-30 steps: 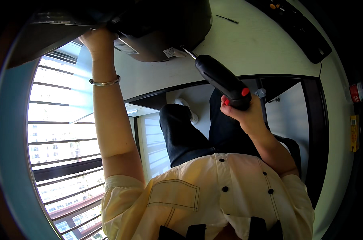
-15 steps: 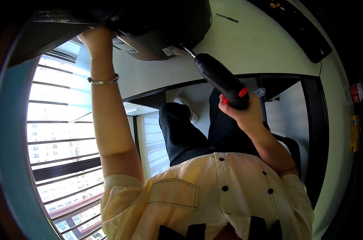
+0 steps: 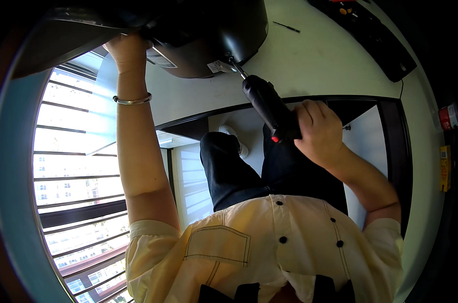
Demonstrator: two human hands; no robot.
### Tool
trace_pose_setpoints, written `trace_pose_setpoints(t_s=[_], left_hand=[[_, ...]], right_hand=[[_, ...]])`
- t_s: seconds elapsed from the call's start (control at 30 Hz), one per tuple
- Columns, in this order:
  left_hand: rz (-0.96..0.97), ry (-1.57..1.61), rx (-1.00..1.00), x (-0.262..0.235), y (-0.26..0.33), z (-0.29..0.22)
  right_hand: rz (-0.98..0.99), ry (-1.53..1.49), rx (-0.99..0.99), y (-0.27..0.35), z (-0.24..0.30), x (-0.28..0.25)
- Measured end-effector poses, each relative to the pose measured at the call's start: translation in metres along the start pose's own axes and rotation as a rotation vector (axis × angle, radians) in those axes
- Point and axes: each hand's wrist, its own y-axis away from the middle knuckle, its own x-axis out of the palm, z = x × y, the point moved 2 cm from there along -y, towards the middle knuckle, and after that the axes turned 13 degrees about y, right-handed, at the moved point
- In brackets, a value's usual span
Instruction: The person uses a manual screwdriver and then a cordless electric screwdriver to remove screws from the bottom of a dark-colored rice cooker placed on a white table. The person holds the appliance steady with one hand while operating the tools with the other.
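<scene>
A large black rounded appliance (image 3: 193, 55) rests on the pale tabletop, a small white label and a recessed hole low on its side. My left hand (image 3: 128, 50) reaches up to it and grips its dark edge, with the fingertips largely hidden. In my right hand (image 3: 320, 126) is a black electric screwdriver (image 3: 269, 103) with a red button, my fingers wrapped round its rear end. Its metal bit (image 3: 237, 68) points up and left, the tip at the hole beside the label. Whether the tip sits on a screw I cannot tell.
A thin dark screwdriver bit (image 3: 286, 27) lies on the tabletop (image 3: 335, 65) to the right of the appliance. Farther right is a long black panel (image 3: 373, 43) with orange buttons. A yellow box (image 3: 444, 168) stands at the right rim. My legs are under the table; a window is on the left.
My right hand has shifted right and turned, its fingers now over the electric screwdriver's rear end. The bit has moved to the hole in the appliance. The left hand stays nearly in place.
</scene>
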Motion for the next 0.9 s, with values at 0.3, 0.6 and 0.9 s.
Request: trace_pose_setpoints(t_s=[0.3,0.6,0.9], left_hand=[[0.014,-0.227,0.140,-0.005,0.000,0.002],[-0.118,0.079,0.059,-0.001,-0.002,-0.002],[-0.003,-0.138,0.212,-0.004,-0.002,-0.005]], right_hand=[[-0.175,0.416,-0.416,-0.025,-0.038,-0.009],[0.076,0.050,-0.094,-0.027,-0.021,-0.030],[0.037,-0.163,0.223,-0.005,0.001,-0.036]])
